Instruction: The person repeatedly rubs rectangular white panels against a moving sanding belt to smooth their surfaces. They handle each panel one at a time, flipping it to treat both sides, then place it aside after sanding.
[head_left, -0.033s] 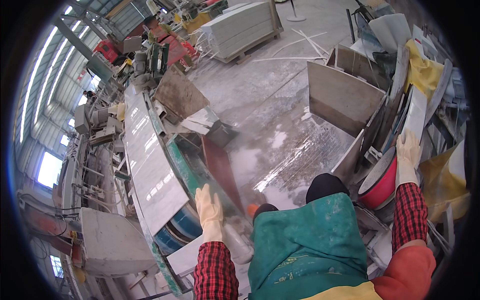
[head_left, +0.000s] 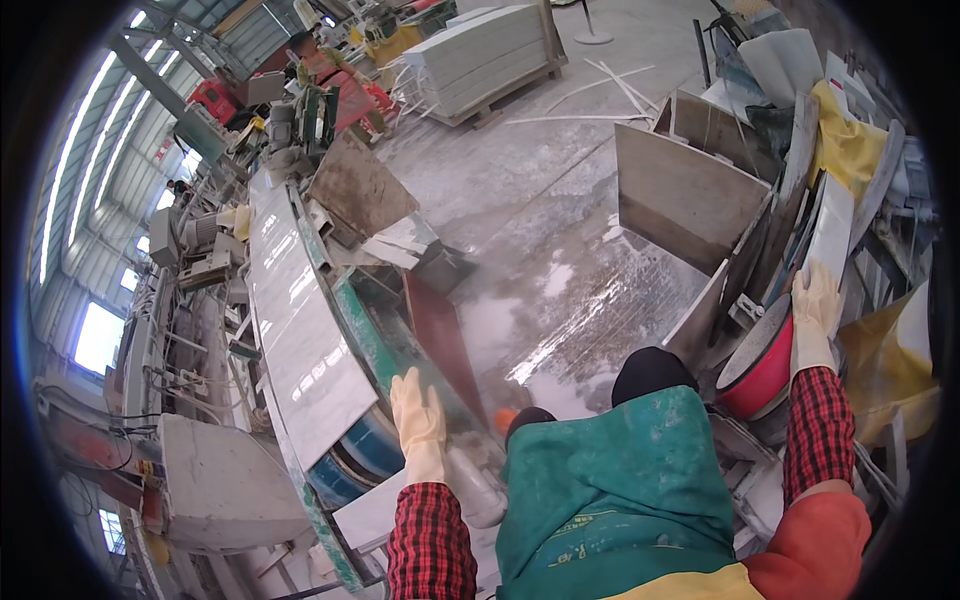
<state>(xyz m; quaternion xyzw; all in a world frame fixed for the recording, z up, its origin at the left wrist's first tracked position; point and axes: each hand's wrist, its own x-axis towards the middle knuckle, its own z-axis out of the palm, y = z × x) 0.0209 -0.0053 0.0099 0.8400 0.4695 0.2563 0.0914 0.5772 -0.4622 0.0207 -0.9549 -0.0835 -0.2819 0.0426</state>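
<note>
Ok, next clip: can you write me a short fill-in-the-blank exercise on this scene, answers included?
1. The left hand and the right hand both wear cream-coloured ____.
2. The sleeve on the left forearm is checked in red and ____.
3. The long glossy slab lies on the person's ____ side.
4. The apron over the person's lap is mainly ____ in colour.

Missing words: gloves; black; left; green.

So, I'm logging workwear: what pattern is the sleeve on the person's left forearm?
The left sleeve is checked in red and black, clear in the head view.
</note>
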